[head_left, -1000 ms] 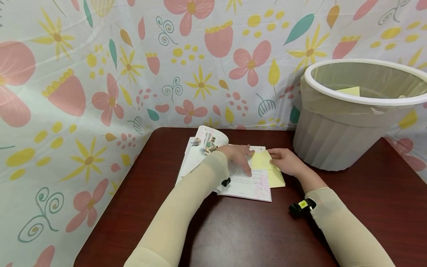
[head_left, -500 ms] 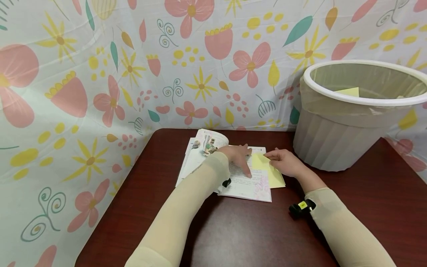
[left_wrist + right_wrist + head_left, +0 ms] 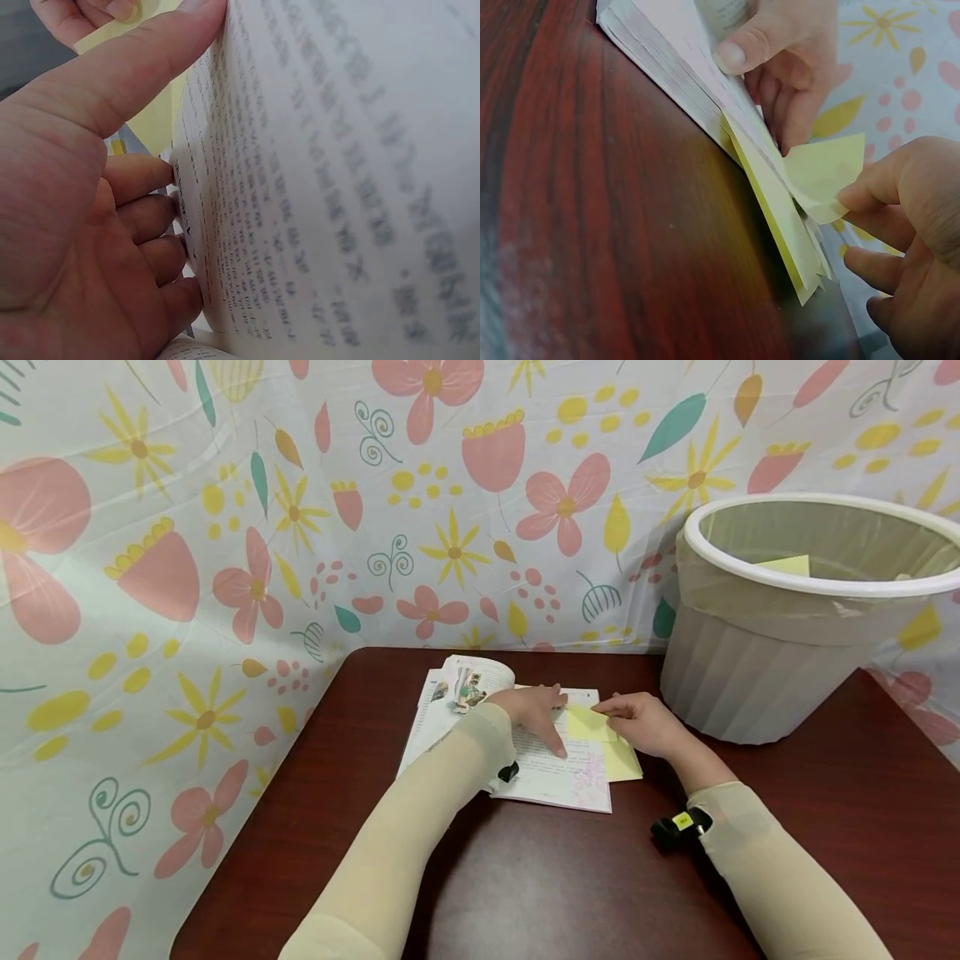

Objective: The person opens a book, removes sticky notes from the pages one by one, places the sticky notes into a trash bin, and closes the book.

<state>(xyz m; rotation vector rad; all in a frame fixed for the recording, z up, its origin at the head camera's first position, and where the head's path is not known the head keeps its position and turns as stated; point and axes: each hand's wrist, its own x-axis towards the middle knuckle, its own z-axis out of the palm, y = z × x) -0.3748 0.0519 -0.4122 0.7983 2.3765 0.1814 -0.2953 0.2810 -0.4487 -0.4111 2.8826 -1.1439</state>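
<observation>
1. Book (image 3: 555,782): open on the table, thin white printed pages, pink floral print in the lower corner; upper-left page bulges into a curl.
2. Table (image 3: 510,893): dark red-brown, wood-grain streaks, glossy patch near the front.
3. Yellow note (image 3: 588,727): flat paper at the right page's outer edge, bent up where held. Second yellow sheet (image 3: 622,764) sticks out past the page edge, below it.
4. Right hand (image 3: 645,725): thumb and index clamped on the yellow note's edge; other fingers bent, clear of the paper.
5. Left hand (image 3: 531,710): thumb spread well apart from the fingers, thumb and fingertips against the printed page, none on the note.
6. Bin (image 3: 738,668): grey, ribbed, tapered, white round rim, translucent liner; yellow paper inside.
</observation>
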